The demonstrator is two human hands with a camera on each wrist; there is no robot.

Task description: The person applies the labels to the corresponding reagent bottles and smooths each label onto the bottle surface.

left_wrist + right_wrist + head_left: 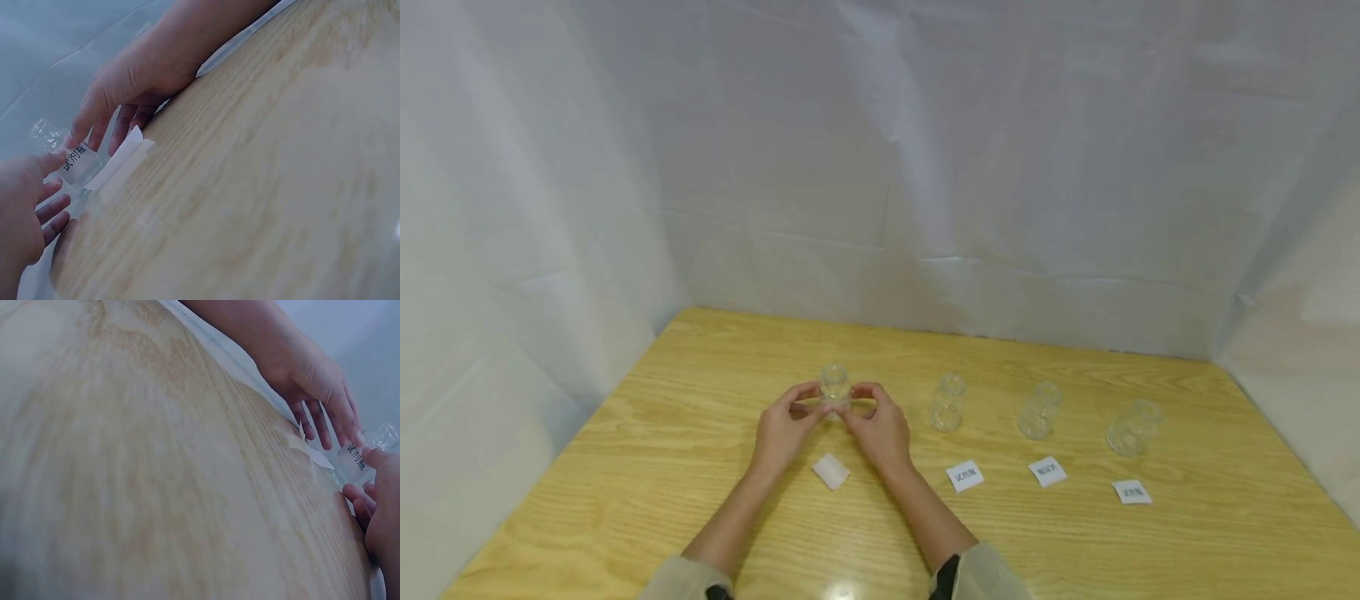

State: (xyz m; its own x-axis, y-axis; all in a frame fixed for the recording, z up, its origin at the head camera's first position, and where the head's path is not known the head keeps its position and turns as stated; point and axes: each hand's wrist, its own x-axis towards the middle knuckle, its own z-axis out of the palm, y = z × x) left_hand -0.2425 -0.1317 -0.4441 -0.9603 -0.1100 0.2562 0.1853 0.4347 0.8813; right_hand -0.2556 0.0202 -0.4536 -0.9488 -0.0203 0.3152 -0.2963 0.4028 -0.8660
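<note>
Both hands meet at a small clear glass bottle [835,385] standing at the left middle of the table. My left hand [781,429] holds it from the left side, thumb at the front and fingertips at the glass. From the right, my right hand [882,425] grips it in the same way. A white label [76,156] with dark printed characters lies against the front of the bottle, and both thumbs press at its edges. The back of the bottle is hidden. Just in front of the hands lies a small blank piece of white paper [831,471], one edge raised in the wrist views.
Three more clear glass bottles stand to the right: one bottle [948,403], a second bottle [1040,412] and a third bottle [1133,428]. Before them lie three printed labels, a left label [965,476], a middle label [1047,472] and a right label [1131,492]. White sheeting [925,167] surrounds the wooden table [662,467].
</note>
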